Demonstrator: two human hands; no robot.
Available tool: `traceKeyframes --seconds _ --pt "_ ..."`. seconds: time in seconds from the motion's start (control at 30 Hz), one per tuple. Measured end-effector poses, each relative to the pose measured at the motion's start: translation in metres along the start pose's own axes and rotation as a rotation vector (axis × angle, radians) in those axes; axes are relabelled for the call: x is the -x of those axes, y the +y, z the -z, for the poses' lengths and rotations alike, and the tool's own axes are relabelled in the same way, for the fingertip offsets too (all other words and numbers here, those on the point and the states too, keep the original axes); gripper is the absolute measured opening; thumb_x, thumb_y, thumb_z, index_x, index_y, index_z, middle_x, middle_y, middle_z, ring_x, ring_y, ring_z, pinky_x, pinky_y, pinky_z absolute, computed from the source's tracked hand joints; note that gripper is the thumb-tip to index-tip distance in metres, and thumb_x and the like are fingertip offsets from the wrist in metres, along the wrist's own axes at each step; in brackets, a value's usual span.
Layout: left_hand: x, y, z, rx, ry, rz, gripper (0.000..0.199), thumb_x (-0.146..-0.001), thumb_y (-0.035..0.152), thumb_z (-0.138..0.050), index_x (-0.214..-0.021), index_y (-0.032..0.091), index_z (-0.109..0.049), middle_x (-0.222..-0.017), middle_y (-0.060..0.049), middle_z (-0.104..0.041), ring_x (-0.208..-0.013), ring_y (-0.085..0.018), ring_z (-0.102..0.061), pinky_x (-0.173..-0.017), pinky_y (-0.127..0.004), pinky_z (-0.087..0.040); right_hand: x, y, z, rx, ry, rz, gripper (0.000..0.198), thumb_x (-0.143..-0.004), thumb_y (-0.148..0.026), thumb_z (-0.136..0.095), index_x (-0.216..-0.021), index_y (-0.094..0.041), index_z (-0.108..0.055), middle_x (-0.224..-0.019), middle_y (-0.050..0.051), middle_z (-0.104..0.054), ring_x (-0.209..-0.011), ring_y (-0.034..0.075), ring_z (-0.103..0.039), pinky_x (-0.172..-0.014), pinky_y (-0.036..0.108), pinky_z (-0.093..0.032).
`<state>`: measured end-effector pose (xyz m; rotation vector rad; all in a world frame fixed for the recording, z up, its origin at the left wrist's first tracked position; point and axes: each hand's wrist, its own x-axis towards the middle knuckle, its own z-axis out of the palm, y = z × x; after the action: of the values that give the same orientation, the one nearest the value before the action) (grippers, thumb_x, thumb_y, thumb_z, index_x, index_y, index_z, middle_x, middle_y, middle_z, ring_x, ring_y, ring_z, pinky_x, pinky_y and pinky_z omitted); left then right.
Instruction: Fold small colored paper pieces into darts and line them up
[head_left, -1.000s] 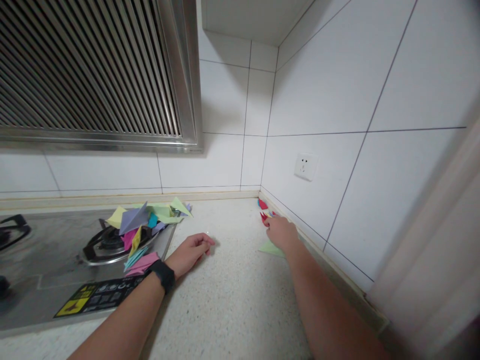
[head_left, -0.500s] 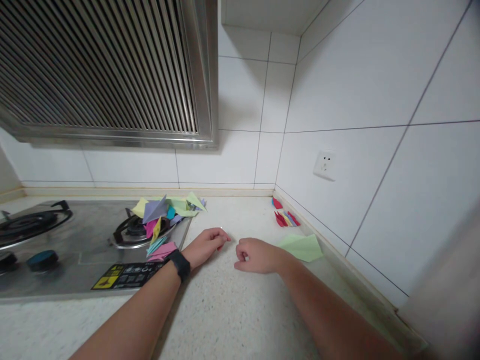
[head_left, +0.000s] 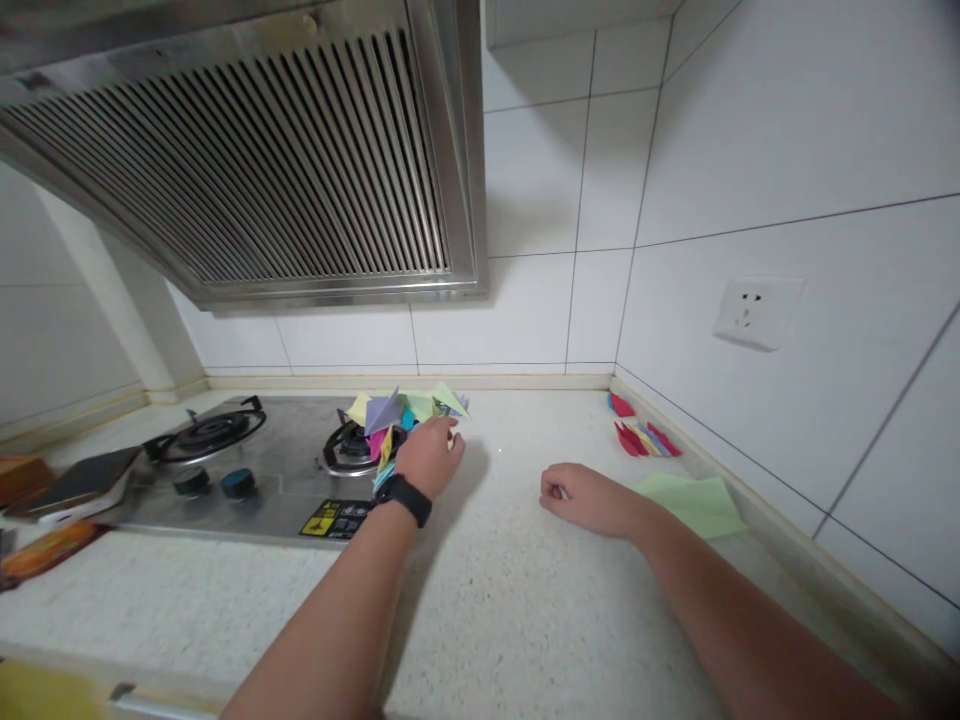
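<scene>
My left hand (head_left: pixel 433 455), with a black watch (head_left: pixel 406 497) at the wrist, reaches beside a pile of folded coloured papers on the stove's right burner. Its fingers are loosely bent and apart, with nothing visible in them. In that pile are a purple paper (head_left: pixel 384 411), a pale green paper (head_left: pixel 450 399) and a magenta one (head_left: pixel 376 443). My right hand (head_left: pixel 581 497) rests curled closed on the counter; whatever it may hold is hidden. Beside its forearm lies a light green sheet (head_left: pixel 697 503). Beyond sit several small folded red pieces (head_left: pixel 631 438) with yellow and purple ones.
A gas stove (head_left: pixel 285 500) fills the left of the speckled counter (head_left: pixel 480 590), under a steel range hood (head_left: pixel 300 180). At far left lie a dark flat object (head_left: pixel 86 480) and an orange packet (head_left: pixel 49 550). A socket (head_left: pixel 759 312) is on the right wall.
My left hand has moved away from my right hand, forward and left towards the paper pile. My right hand stays curled on the counter. The view has swung left, showing more of the stove.
</scene>
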<state>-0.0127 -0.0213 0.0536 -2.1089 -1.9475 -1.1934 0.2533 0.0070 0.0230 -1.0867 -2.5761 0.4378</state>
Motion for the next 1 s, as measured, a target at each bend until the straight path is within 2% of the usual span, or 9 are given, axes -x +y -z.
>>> traceKeyframes --seconds 0.1,0.23,0.33,0.4,0.5,0.67,0.77,0.9,1.0 --pt "-0.007 -0.018 0.023 -0.152 0.196 0.168 0.022 -0.085 0.027 -0.047 -0.097 0.016 -0.063 -0.094 -0.012 -0.064 -0.091 -0.028 -0.057 -0.08 -0.036 -0.039 0.0 0.002 -0.001 -0.021 0.004 -0.009 0.013 -0.08 -0.023 -0.054 -0.074 -0.018 -0.065 -0.076 0.004 -0.066 -0.07 0.015 -0.057 -0.065 0.025 -0.04" --pt "-0.011 -0.046 0.047 -0.194 0.562 0.322 0.027 -0.084 0.023 -0.047 -0.108 0.015 -0.055 -0.101 -0.012 -0.06 -0.098 -0.026 -0.054 -0.088 -0.038 -0.037 0.0 0.002 0.0 -0.029 0.011 -0.015 0.013 -0.08 -0.023 -0.054 -0.074 -0.018 -0.065 -0.076 0.004 -0.066 -0.071 0.016 -0.058 -0.065 0.025 -0.04" --pt "-0.013 -0.062 0.052 -0.144 0.629 0.439 0.027 -0.082 0.02 -0.046 -0.107 0.013 -0.054 -0.1 -0.012 -0.059 -0.098 -0.026 -0.054 -0.09 -0.039 -0.037 0.001 0.002 0.001 -0.042 0.018 -0.014 0.014 -0.08 -0.024 -0.054 -0.074 -0.018 -0.065 -0.077 0.004 -0.066 -0.071 0.016 -0.058 -0.065 0.025 -0.04" --pt "-0.013 -0.066 0.049 -0.123 0.595 0.45 0.025 -0.082 0.02 -0.045 -0.104 0.013 -0.055 -0.097 -0.013 -0.059 -0.097 -0.026 -0.054 -0.088 -0.039 -0.038 0.002 0.003 0.002 -0.051 0.02 -0.017 0.014 -0.08 -0.024 -0.054 -0.075 -0.018 -0.066 -0.077 0.004 -0.066 -0.07 0.016 -0.058 -0.065 0.025 -0.04" --pt "-0.012 -0.062 0.041 -0.101 0.519 0.368 0.023 -0.083 0.022 -0.046 -0.102 0.017 -0.058 -0.096 -0.009 -0.062 -0.093 -0.023 -0.057 -0.082 -0.034 -0.04 0.002 0.005 0.001 -0.057 0.027 -0.013 0.014 -0.08 -0.024 -0.054 -0.074 -0.018 -0.066 -0.076 0.004 -0.067 -0.069 0.016 -0.058 -0.064 0.025 -0.04" --pt "-0.013 -0.052 0.036 0.016 0.28 0.349 0.03 -0.09 0.04 -0.038 -0.103 0.022 -0.059 -0.083 -0.006 -0.066 -0.077 -0.022 -0.061 -0.064 -0.028 -0.038 0.002 0.006 0.0 -0.06 0.031 -0.017 0.014 -0.079 -0.024 -0.054 -0.075 -0.018 -0.066 -0.075 0.004 -0.067 -0.069 0.016 -0.058 -0.062 0.024 -0.039" --pt "-0.013 -0.052 0.04 -0.021 0.103 0.334 0.034 -0.09 0.045 -0.038 -0.09 0.022 -0.063 -0.079 -0.008 -0.067 -0.077 -0.024 -0.061 -0.063 -0.029 -0.036 0.003 0.005 0.0 -0.074 0.026 -0.022 0.015 -0.08 -0.024 -0.054 -0.075 -0.018 -0.066 -0.076 0.004 -0.067 -0.07 0.016 -0.059 -0.063 0.024 -0.039" --pt "-0.007 -0.055 0.047 -0.068 -0.123 0.236 0.024 -0.071 0.041 -0.066 -0.083 0.021 -0.066 -0.073 -0.008 -0.066 -0.07 -0.024 -0.06 -0.063 -0.029 -0.036 0.003 0.005 0.0 -0.078 0.023 -0.035 0.015 -0.08 -0.024 -0.054 -0.076 -0.018 -0.067 -0.076 0.004 -0.068 -0.069 0.016 -0.059 -0.062 0.024 -0.039" --pt "0.001 -0.059 0.048 -0.145 -0.374 0.153 0.042 -0.058 0.036 -0.075 -0.096 0.019 -0.066 -0.081 -0.009 -0.068 -0.072 -0.025 -0.063 -0.062 -0.029 -0.039 0.003 0.006 0.0 -0.068 0.02 -0.037 0.014 -0.08 -0.025 -0.054 -0.077 -0.018 -0.067 -0.077 0.004 -0.068 -0.069 0.016 -0.059 -0.061 0.024 -0.038"
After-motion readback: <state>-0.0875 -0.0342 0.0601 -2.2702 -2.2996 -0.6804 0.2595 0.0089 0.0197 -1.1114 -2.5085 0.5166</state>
